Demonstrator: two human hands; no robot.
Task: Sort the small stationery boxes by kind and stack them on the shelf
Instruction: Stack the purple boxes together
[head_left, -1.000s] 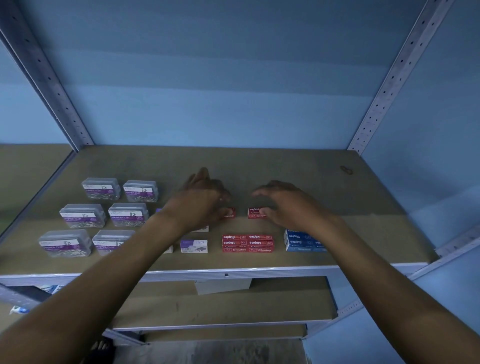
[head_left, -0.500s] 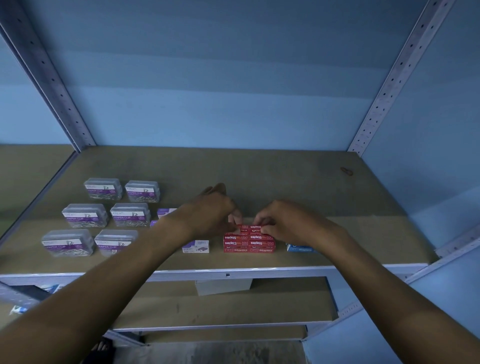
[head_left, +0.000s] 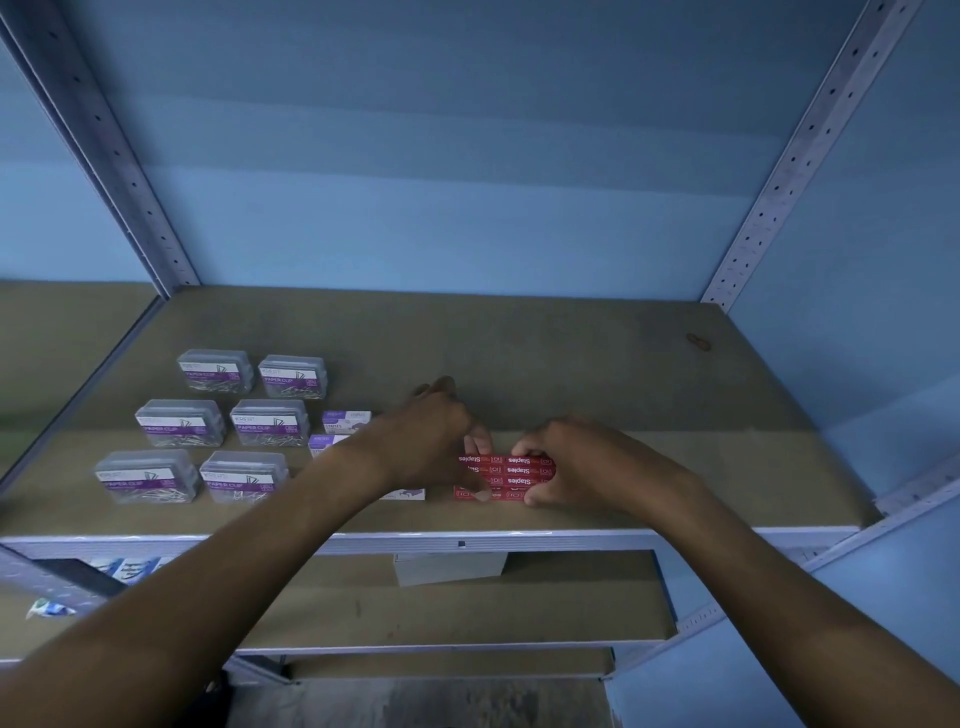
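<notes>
Both hands pinch flat red cardboard staple boxes (head_left: 506, 475) on shelf.

Blue wall (head_left: 467, 197), perforated grey metal uprights (head_left: 795, 171), lower brown board (head_left: 467, 608), dim bluish light

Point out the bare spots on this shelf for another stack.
Bare: the shelf board behind both hands and rightward to the right upright. Crowded: the left, with clear paper clip boxes, purple-white boxes and red staples boxes.
</notes>
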